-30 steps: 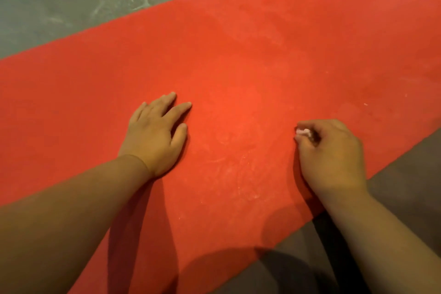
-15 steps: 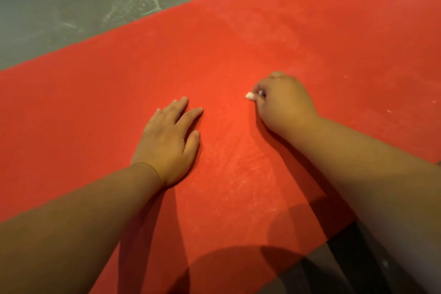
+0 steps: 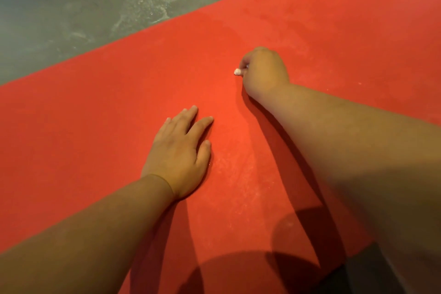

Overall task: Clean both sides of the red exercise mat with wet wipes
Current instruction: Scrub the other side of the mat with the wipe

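Red exercise mat (image 3: pixel 119 114) on grey floor (image 3: pixel 71 2): left hand (image 3: pixel 177 150) flat, fingers straight; right hand (image 3: pixel 263 71) pinches small white wet wipe (image 3: pixel 237 71) against mat.

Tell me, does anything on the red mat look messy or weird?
Yes. Pale dusty streaks mark the red mat right of the flat left hand, so that patch looks dirty. The wipe pinched in the right hand is only a tiny white wad. The grey floor beyond shows whitish scuffs too.
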{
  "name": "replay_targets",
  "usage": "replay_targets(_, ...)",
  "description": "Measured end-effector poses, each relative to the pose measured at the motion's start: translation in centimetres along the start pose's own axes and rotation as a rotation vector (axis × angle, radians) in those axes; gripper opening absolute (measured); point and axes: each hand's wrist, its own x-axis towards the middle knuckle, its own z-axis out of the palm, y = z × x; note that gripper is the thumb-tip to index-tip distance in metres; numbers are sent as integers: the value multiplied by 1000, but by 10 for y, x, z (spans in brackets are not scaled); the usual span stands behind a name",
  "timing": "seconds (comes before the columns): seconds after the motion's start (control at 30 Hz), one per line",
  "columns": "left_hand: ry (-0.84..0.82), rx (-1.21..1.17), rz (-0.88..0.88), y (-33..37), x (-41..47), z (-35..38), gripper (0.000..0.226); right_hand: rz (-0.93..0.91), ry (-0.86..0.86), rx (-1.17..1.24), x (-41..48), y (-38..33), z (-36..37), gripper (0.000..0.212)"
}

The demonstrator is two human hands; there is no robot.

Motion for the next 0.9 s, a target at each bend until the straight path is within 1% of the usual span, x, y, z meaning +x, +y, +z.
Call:
replay_targets(0.07, 8, -10, 1, 0, 1, 0, 61, 13, 13, 36, -5, -5, 1, 17)
replay_targets(0.1, 11, -12, 0, 0, 1, 0, 61, -8, 14, 68, -15, -8, -2, 16)
replay_targets(0.17, 8, -4, 0, -1, 0, 0, 61, -121, -35, 135, -51, -14, -9, 15)
replay_targets(0.27, -5, 1, -2, -1, 1, 0, 64, -354, -152, 191, -119, -20, -29, 17)
replay_targets(0.3, -11, 6, -6, 0, 0, 1, 65, -402, -202, 187, -132, -13, -37, 17)
replay_targets(0.33, -16, 13, -15, 1, -1, 0, 66, -400, -219, 169, -135, 0, -43, 16)
replay_targets(0.37, -20, 19, -27, 5, -1, -1, 66, -329, -201, 135, -129, 18, -50, 15)
replay_targets(0.4, -21, 20, -39, 10, -2, -3, 64, -210, -144, 86, -119, 42, -56, 14)
replay_targets(0.47, -18, 1, -40, 27, -5, -6, 56, 93, -14, -27, -102, 96, -72, 16)
replay_targets(0.5, -15, -13, -11, 39, -6, -6, 54, 209, 33, -40, -103, 115, -78, 17)
replay_targets(0.53, -16, -27, 42, 53, -6, -6, 53, 265, 70, -37, -110, 122, -81, 18)
replay_targets(0.57, -27, -38, 99, 69, -5, -5, 54, 272, 82, -29, -123, 119, -81, 18)
replay_targets(0.63, -70, -74, 161, 106, 1, 1, 54, 170, 70, 40, -163, 96, -76, 13)
replay_targets(0.7, -106, -115, 150, 143, 8, 10, 53, 10, -2, 126, -205, 76, -79, 10)
replay_targets(0.77, -112, -100, 82, 175, 11, 23, 53, -105, -60, 140, -218, 93, -90, 8)
replay_targets(0.8, -101, -78, 28, 187, 12, 29, 54, -89, -40, 106, -211, 111, -97, 7)
replay_targets(0.83, -85, -57, -19, 198, 12, 33, 54, -16, 14, 65, -202, 134, -102, 7)
replay_targets(0.9, -73, -45, -45, 216, 13, 39, 54, 187, 138, -57, -182, 189, -117, 12)
